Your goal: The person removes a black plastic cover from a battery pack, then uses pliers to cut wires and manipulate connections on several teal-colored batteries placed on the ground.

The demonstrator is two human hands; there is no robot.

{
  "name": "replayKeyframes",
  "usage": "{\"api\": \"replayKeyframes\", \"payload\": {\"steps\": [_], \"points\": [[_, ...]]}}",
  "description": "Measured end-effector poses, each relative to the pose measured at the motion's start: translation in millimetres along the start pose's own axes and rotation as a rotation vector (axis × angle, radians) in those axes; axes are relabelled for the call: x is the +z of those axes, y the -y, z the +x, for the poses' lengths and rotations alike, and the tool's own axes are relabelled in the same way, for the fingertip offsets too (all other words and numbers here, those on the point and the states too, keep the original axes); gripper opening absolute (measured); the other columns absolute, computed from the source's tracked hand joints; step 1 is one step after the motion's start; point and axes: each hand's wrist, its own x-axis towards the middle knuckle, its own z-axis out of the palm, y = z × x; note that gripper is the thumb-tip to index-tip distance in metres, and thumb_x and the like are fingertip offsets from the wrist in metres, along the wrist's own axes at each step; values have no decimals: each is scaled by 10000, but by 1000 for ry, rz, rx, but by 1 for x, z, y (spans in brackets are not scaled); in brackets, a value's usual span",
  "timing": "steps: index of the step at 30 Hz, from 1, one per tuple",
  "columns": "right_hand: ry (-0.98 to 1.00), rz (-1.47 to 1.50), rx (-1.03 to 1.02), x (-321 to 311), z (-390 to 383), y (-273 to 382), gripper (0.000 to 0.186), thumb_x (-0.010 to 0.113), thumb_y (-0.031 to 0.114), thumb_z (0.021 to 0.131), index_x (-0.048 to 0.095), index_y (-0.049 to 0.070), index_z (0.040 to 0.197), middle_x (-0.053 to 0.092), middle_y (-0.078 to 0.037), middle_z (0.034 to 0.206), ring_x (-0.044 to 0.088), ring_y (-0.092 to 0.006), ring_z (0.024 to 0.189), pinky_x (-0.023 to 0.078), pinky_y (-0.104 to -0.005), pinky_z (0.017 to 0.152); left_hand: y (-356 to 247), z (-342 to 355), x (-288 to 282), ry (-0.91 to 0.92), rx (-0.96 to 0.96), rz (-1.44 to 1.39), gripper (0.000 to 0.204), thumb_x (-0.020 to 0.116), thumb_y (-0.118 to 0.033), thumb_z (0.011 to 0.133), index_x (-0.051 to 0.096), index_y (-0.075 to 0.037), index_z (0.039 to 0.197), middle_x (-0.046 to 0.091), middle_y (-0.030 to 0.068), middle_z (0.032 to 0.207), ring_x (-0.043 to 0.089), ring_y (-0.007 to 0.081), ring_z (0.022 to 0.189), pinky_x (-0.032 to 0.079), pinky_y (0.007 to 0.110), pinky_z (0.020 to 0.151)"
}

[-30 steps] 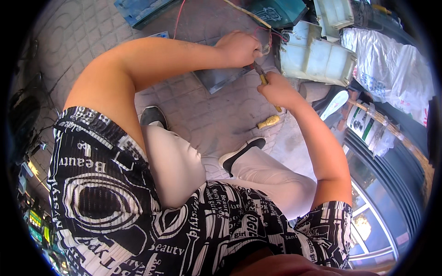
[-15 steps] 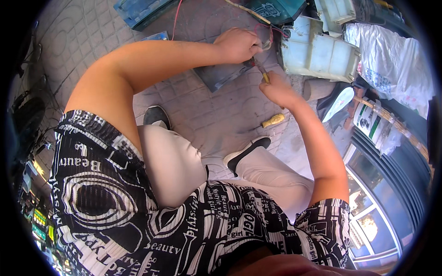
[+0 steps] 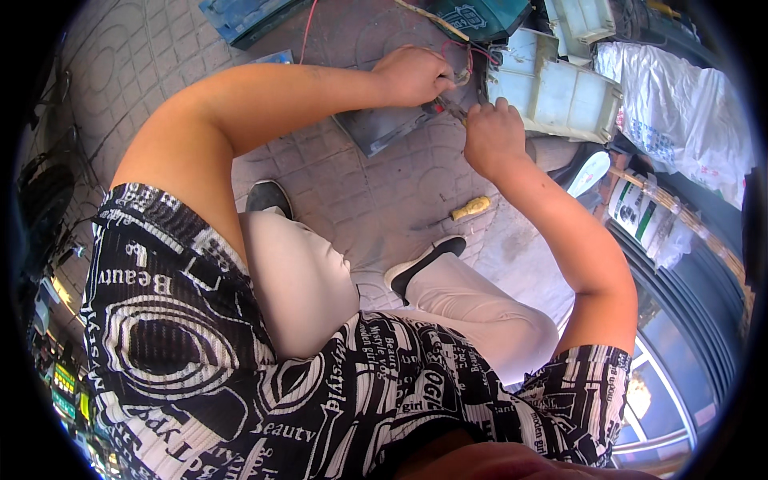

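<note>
Fingertips pinched together, my left hand (image 3: 414, 76) is closed at the end of some thin twisted wires (image 3: 465, 70). What lies between its fingers is too small to make out. My right hand (image 3: 496, 138) is wrapped round a slim metal hand tool (image 3: 456, 110); its handle is mostly hidden in the fist. The tool's tip points at the left fingertips, beside a small red spot. Below both hands a dark flat-topped box (image 3: 384, 132) rests on the paving. A yellow-handled screwdriver (image 3: 470, 209) lies on the ground between the hands and my foot.
Ahead stand a blue box (image 3: 248, 18) and a dark green battery-like box (image 3: 484, 18), with a red wire (image 3: 307, 36) near them. Pale plastic casings (image 3: 552, 84), a white plastic bag (image 3: 680, 112) and a white bucket (image 3: 640, 210) crowd the right. My shoes (image 3: 424, 264) are on the paving.
My right hand has turned over and risen, its elbow swinging outward to the right, so the tool's handle is now covered. My left hand has stayed nearly still at the wires.
</note>
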Motion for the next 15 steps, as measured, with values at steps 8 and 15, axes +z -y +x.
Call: {"api": "replayKeyframes", "payload": {"steps": [8,15], "points": [[-81,-86,94,-1,5,3,188,595,153,857,586,12,980,657,-150,922,663,-249,884,551,-289,648,0,0,-1,7,-19,-8,240,588,-301,907,724,-107,951,693,108,985,627,303,1022,458,446,944],[-86,-96,107,1,2,11,223,600,137,848,543,-15,1001,632,-172,942,667,-284,865,562,-338,682,2,3,3,-23,-36,-46,246,625,-309,887,740,-96,932,702,109,962,643,319,964,495,439,866]]}}
